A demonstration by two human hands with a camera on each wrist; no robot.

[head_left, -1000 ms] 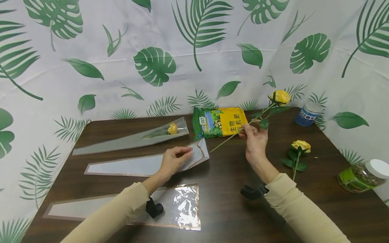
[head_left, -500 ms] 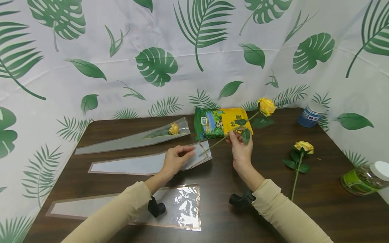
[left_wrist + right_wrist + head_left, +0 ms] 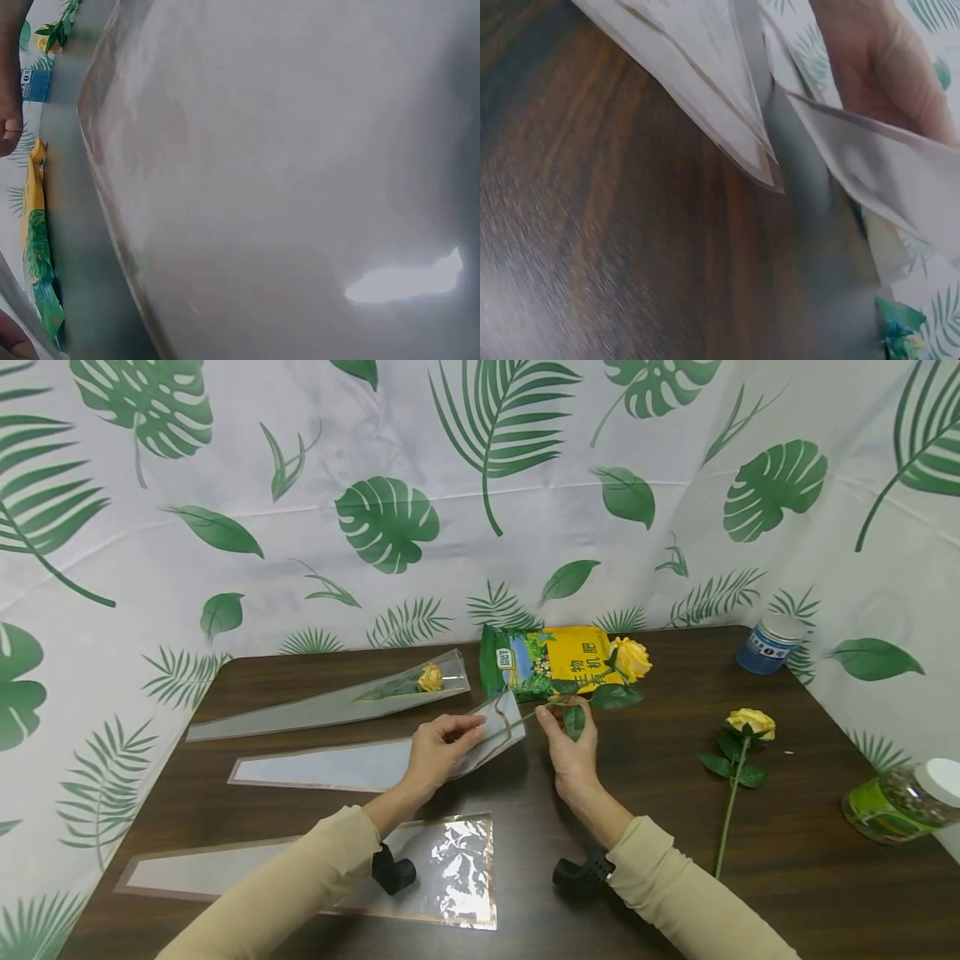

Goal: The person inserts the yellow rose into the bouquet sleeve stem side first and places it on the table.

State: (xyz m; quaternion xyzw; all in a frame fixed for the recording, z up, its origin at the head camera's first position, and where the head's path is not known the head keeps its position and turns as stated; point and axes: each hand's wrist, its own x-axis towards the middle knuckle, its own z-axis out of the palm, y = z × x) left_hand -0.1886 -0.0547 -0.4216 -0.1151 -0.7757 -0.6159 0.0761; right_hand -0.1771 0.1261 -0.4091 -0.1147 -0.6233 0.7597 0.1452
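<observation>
In the head view, my left hand (image 3: 442, 750) pinches the open end of a flat, tapered clear flower sleeve (image 3: 318, 765) and lifts that end off the table. My right hand (image 3: 576, 745) holds a yellow rose (image 3: 630, 658) by its stem, just below the leaves. The stem's lower end reaches into the raised mouth of the sleeve; how deep it goes is hard to see. From the right wrist, the left hand (image 3: 889, 67) appears at the sleeve's lifted edge (image 3: 885, 142). A blurred, pale sleeve (image 3: 285, 165) fills most of the left wrist view.
Behind lies a sleeve with a yellow rose inside (image 3: 430, 677); another flat sleeve (image 3: 450, 877) is in front. A yellow-green bag (image 3: 517, 664) lies at the back. Rightward are a loose rose (image 3: 750, 724), a blue jar (image 3: 767, 647) and a white-lidded jar (image 3: 896, 802).
My right hand has moved left and down with the rose, bringing its stem end from outside the sleeve into its mouth. My left hand keeps its pinch, and the sleeve's end has risen slightly.
</observation>
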